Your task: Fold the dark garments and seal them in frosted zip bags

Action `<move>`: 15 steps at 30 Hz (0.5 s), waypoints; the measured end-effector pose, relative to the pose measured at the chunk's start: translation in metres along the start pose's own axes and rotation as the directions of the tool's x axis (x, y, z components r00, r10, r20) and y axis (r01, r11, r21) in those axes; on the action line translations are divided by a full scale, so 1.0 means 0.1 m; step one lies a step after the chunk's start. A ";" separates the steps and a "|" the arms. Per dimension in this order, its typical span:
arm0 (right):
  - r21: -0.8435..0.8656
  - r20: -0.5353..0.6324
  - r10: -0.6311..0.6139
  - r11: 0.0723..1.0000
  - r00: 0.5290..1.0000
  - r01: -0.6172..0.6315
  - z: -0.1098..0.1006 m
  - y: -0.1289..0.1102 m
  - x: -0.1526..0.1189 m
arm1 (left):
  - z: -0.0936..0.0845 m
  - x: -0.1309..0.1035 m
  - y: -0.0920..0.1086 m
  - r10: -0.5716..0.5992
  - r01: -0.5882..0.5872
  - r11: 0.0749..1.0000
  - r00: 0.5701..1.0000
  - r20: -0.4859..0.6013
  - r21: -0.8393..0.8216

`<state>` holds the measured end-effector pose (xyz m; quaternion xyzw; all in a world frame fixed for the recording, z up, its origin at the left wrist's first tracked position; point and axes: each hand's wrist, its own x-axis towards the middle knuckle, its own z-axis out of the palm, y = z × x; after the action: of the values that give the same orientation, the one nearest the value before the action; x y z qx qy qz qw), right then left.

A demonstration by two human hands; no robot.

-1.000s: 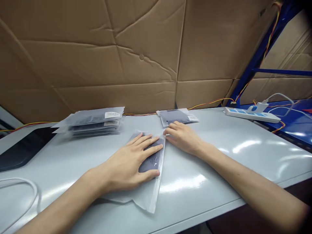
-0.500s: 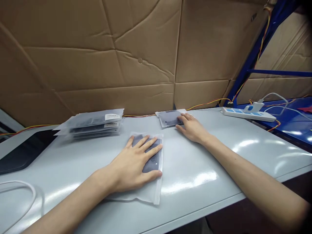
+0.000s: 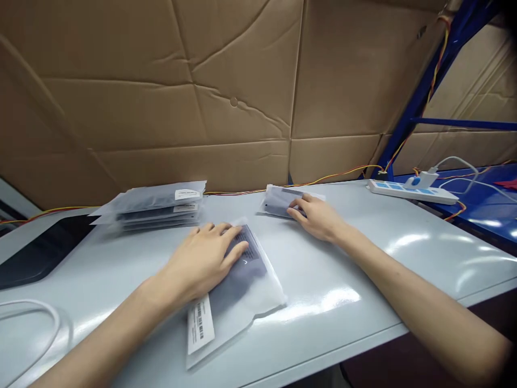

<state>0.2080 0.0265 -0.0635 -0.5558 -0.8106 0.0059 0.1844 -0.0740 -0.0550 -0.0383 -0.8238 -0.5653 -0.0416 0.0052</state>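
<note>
A frosted plastic bag (image 3: 258, 285) with a dark flat item and a white barcode label lies angled on the table's near middle. My left hand (image 3: 205, 258) rests over its upper left part, fingers somewhat spread and bent. Farther back lies a smaller-looking frosted bag (image 3: 277, 202), also with a dark item inside. The fingertips of my right hand (image 3: 317, 215) touch its right side, slightly curled and apart; whether they grip its edge is unclear. Several similar bags form a stack (image 3: 157, 202) to the left.
A black flat object (image 3: 44, 250) and a white cable (image 3: 52, 318) are at the left. At the right back sits a white power strip (image 3: 412, 191) beside a blue metal frame (image 3: 412, 116). Cardboard (image 3: 238, 70) stands behind the table (image 3: 335, 334).
The near bag has turned, its label now showing, and my left hand has shifted left with its fingers closer together. The far bag has tilted slightly under my right hand.
</note>
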 end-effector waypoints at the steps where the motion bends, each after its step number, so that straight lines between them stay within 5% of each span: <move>1: -0.011 -0.007 -0.011 1.000 1.000 0.011 -0.01 -0.01 -0.01 | -0.01 0.02 -0.05 -0.042 0.042 0.999 0.999 -0.016 -0.004; 5: -0.047 -0.035 -0.043 0.998 0.998 0.042 -0.02 -0.01 -0.03 | -0.03 0.05 -0.30 -0.173 0.175 0.984 0.982 -0.080 0.019; 9: -0.028 -0.040 -0.043 0.999 0.998 0.042 -0.02 0.01 -0.04 | 0.00 0.08 -0.52 -0.224 0.224 0.975 0.974 -0.035 -0.001; 15: -0.020 -0.022 -0.026 0.999 0.999 0.026 -0.03 0.00 -0.05 | -0.14 0.12 -0.62 -0.149 0.134 0.974 0.986 -0.074 -0.181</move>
<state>0.2100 0.0216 -0.0619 -0.5472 -0.8156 -0.0108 0.1878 -0.1281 -0.0219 -0.0256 -0.7761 -0.6159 -0.1276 -0.0457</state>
